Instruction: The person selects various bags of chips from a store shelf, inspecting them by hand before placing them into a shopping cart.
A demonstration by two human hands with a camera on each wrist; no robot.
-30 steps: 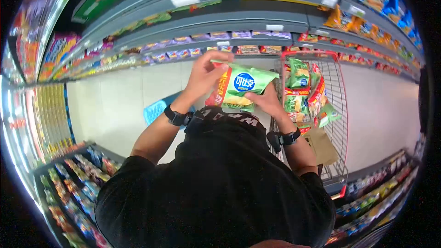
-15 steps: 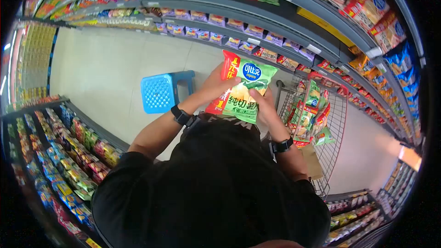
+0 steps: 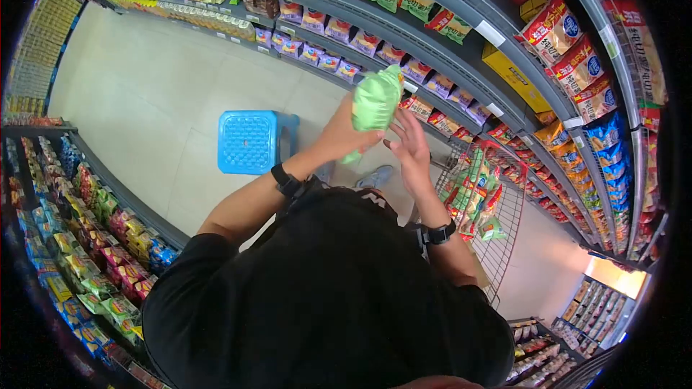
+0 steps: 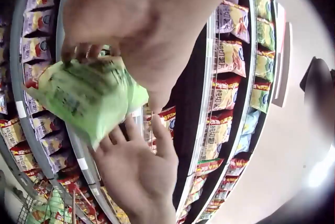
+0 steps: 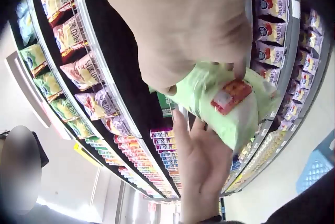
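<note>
The left hand [image 3: 339, 133] grips a green chip bag [image 3: 377, 101] just above the middle of the frame, its thumb laid over the lower part of the bag and its fingers wrapped behind. That hold seems to carry the bag's whole weight from one side while leaving most of the puffed face uncovered, which would suit turning it about. The bag stands roughly upright; its pale green, mostly plain side faces the head camera, and the right wrist view shows a small red label [image 5: 231, 97] on it.

The right hand [image 3: 412, 151] is beside the bag, fingers apart and extended, palm turned up and inward. It clasps nothing; whether a fingertip brushes the bag, I cannot tell. Held so near, it is probably placed to steady the bag.

At the lower right, close to the right forearm, a wire shopping cart [image 3: 513, 209] holds a loose heap of green and red packets [image 3: 479, 198], well within reach from where the person stands. A blue plastic stool [image 3: 247, 142] sits on the floor left of centre. Beyond the hands, small purple packets [image 3: 337, 31] stand side by side on the shelving, likely so their fronts can be seen.
</note>
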